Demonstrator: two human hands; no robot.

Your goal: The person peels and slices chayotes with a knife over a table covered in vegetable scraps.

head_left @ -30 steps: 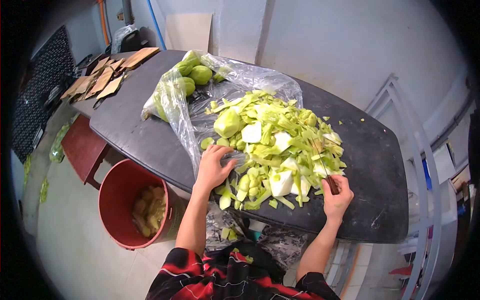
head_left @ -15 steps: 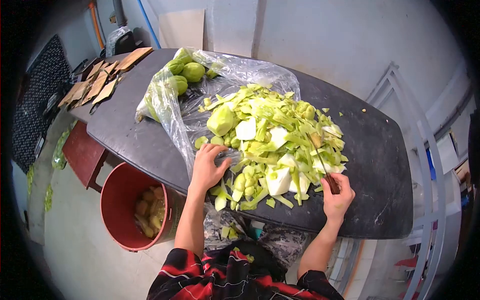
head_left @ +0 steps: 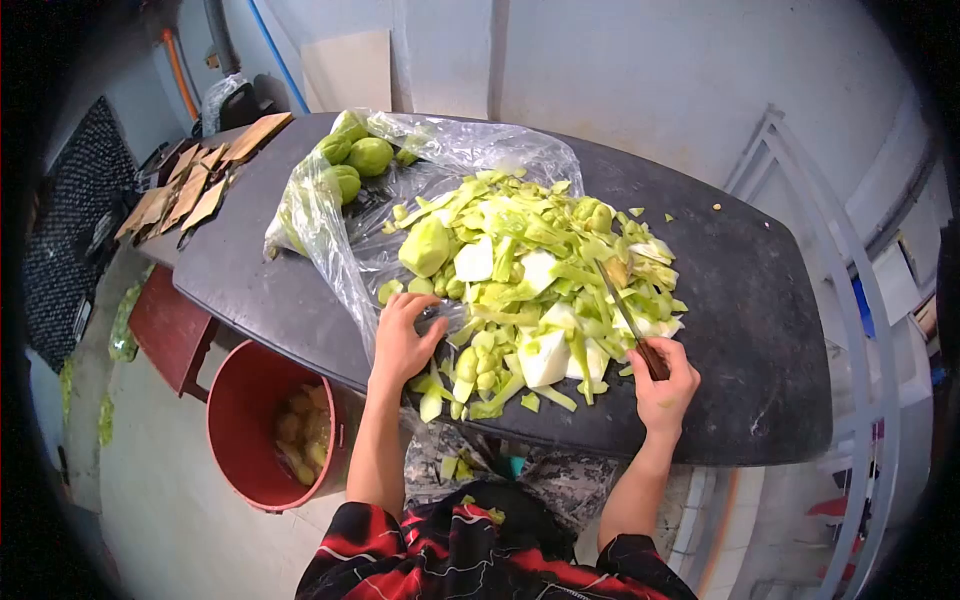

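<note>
A heap of pale green peelings and cut chayote pieces (head_left: pixel 545 345) covers the middle of the table. My right hand (head_left: pixel 665 385) is wrapped round the brown handle of a knife (head_left: pixel 622 305), whose blade points up and left across the heap's right side. At the heap's left edge, my left hand (head_left: pixel 405 335) rests over the clear plastic bag (head_left: pixel 350 255), thumb and fingers apart and nothing visible between them. Just above it lie small green pieces and a larger peeled chayote (head_left: pixel 425 247). Whole green chayotes (head_left: pixel 370 157) sit in the bag's far left part.
The dark table (head_left: pixel 730 400) has a curved edge close to my body. A red bucket (head_left: pixel 225 430) with chunks in it stands on the floor at left, by a red stool (head_left: pixel 165 325). Cardboard pieces (head_left: pixel 205 180) lie at the far left; a grey metal frame (head_left: pixel 830 230) stands right.
The view has shifted slightly, so the table and heap appear a little further left. Both hands keep nearly the same places; the knife stays in my right hand.
</note>
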